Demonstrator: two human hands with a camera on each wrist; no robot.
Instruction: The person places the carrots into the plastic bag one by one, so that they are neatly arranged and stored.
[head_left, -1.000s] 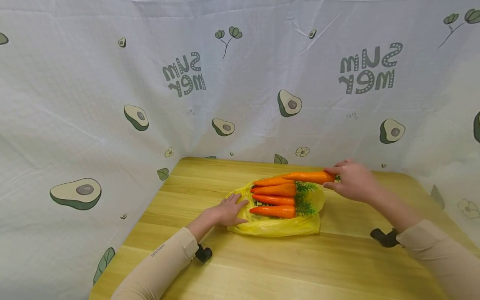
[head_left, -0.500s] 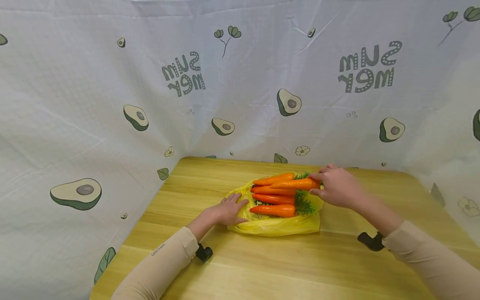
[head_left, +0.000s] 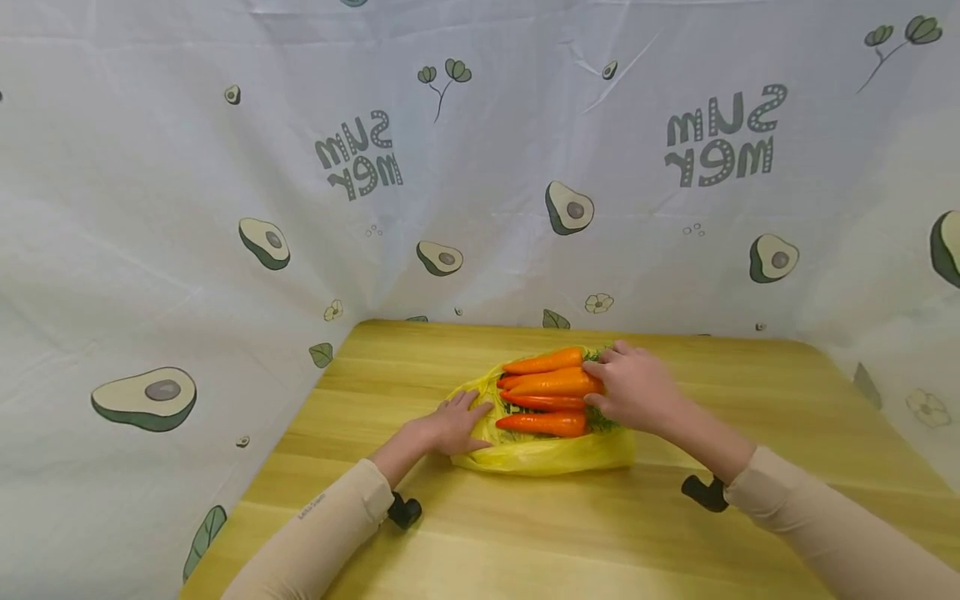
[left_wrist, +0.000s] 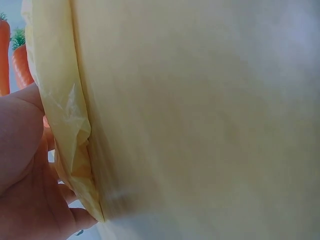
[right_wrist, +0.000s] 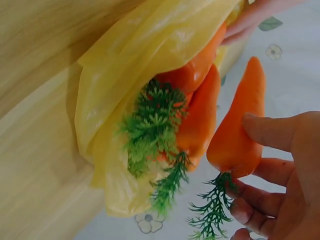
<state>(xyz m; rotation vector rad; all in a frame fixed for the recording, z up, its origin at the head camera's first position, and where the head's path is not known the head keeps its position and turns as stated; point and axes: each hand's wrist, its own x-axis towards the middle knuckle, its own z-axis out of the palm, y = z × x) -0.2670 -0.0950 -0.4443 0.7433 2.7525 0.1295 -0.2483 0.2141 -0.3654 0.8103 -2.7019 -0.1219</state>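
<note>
A yellow plastic bag [head_left: 555, 458] lies on the table, with several orange carrots [head_left: 543, 362] with green leafy tops side by side on its printed plastic. At the thick leafy end my right hand [head_left: 637, 387] pinches one carrot [right_wrist: 240, 125] between thumb and fingers. In the head view this carrot lies over the middle ones, partly covering a carrot beneath; its greenery hangs free in the right wrist view. My left hand [head_left: 455, 425] rests with spread fingers on the left end of the bag, near the carrot tips. Some fingertips are behind the bag's fold [left_wrist: 70, 130] in the left wrist view.
The wooden table [head_left: 540, 533] extends in front of the bag. A white curtain [head_left: 480, 167] printed with avocados hangs behind and along both sides. Each wrist wears a black camera mount [head_left: 405, 510].
My right hand has moved left and toward me with the carrot, bringing it down from the back right onto the middle carrots. The left hand stays on the bag. The head view shifts slightly.
</note>
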